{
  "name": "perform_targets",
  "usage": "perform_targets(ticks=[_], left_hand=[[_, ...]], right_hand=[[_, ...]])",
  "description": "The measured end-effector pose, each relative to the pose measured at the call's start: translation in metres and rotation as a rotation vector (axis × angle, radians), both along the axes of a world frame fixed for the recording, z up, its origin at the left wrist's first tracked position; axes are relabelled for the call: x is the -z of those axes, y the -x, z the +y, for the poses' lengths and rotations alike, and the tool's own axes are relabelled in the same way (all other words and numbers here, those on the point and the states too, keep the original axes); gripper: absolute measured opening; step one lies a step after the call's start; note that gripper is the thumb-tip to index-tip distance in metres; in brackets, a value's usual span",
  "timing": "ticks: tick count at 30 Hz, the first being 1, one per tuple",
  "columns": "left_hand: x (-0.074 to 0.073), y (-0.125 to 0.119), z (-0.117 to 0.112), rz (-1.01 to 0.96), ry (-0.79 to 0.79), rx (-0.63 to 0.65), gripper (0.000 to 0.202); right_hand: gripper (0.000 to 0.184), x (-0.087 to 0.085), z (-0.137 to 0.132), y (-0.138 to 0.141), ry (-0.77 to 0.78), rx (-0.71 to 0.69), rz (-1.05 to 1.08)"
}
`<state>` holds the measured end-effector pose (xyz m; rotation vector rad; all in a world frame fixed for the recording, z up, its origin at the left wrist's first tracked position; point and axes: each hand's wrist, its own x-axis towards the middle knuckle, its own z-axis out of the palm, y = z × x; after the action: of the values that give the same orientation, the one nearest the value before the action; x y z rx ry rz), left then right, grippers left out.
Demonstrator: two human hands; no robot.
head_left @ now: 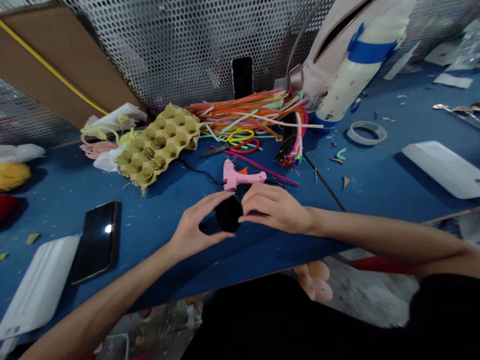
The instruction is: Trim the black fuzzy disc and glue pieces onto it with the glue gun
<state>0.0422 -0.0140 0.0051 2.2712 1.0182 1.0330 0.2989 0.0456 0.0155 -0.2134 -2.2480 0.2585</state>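
Note:
A round black fuzzy ball (228, 214) is held just above the blue table (157, 220) near its front edge. My left hand (195, 224) curls round the ball's left side with thumb and fingers. From the right, my right hand (273, 206) closes its fingers over the ball's top and right side. A pink glue gun (240, 177) lies on the table right behind both hands, with its black cord running off to the left.
A cardboard egg tray (159, 145) and a heap of coloured pipe cleaners (255, 117) lie behind. A dark phone (96, 240) and white packets (39, 285) sit at left; a tape ring (366, 132) and a white packet (442, 167) at right. Perforated metal wall at the back.

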Motion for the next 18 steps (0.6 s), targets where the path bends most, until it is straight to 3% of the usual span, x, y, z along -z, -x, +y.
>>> perform_targets(ticks=[15, 18], left_hand=[[0.0088, 0.0043, -0.0015, -0.227, 0.240, 0.087, 0.090], [0.0087, 0.0050, -0.0010, -0.269, 0.282, 0.128, 0.092]], right_hand=[[0.012, -0.0060, 0.0051, -0.0063, 0.092, -0.087, -0.005], [0.012, -0.0081, 0.0050, -0.0061, 0.211, -0.093, 0.032]])
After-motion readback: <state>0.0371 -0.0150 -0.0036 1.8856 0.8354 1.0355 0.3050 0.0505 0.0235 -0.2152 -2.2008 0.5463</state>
